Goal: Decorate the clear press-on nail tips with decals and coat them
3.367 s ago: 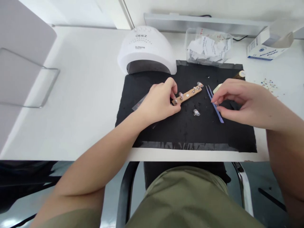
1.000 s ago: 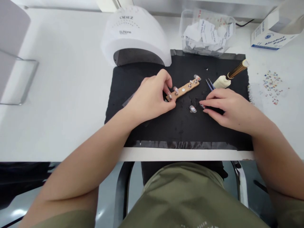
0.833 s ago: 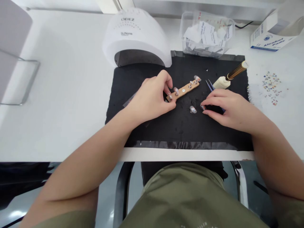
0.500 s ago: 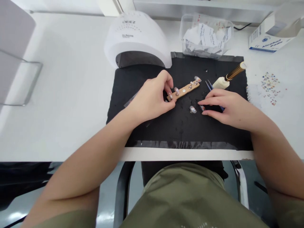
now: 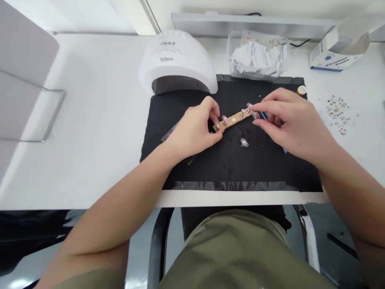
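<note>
My left hand point(image 5: 197, 128) pinches the near left end of a narrow wooden strip point(image 5: 230, 121), which slants up to the right on the black mat point(image 5: 210, 168). Along the strip stand small metal holders bearing decorated false nails point(image 5: 225, 119), plus a white dot with nothing on it. Between thumb and forefinger of my right hand point(image 5: 288, 116) is another false nail point(image 5: 255, 115), close to the strip's right end. One more glossy false nail point(image 5: 244, 142) lies on the mat below the strip. Blue tweezers point(image 5: 264, 115) are mostly hidden under my right hand.
A white nail lamp point(image 5: 180, 60) stands at the back left of the mat. Behind it to the right are a clear tub point(image 5: 234, 70) of alcohol pad sachets and an open alcohol pad box point(image 5: 333, 60). Scattered small gems point(image 5: 338, 112) lie at right; a gold-capped bottle point(image 5: 301, 90) is mostly covered.
My right hand has moved up with the false nail, from beside the loose one to the strip's right end. My left hand keeps its hold. The view has shifted slightly.
</note>
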The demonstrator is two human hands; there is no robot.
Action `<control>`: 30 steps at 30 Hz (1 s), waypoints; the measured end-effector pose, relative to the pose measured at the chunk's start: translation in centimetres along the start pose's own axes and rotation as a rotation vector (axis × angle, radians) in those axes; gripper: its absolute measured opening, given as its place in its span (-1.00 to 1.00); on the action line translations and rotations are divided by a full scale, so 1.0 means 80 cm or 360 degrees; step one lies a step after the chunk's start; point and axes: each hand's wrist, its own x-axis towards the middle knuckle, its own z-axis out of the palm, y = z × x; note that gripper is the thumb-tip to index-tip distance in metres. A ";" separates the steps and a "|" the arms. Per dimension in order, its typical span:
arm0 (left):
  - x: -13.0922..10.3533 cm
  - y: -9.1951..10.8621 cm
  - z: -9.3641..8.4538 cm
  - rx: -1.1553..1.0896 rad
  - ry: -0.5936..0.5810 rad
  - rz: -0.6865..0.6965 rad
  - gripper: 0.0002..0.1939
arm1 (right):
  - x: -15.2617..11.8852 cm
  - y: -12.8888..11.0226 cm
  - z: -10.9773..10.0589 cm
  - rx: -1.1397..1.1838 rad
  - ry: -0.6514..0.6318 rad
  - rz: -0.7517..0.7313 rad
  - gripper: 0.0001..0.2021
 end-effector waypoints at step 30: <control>0.002 -0.008 0.002 0.0027 0.0020 0.0055 -0.64 | 0.045 0.005 0.026 -0.0075 -0.0225 0.0080 -0.67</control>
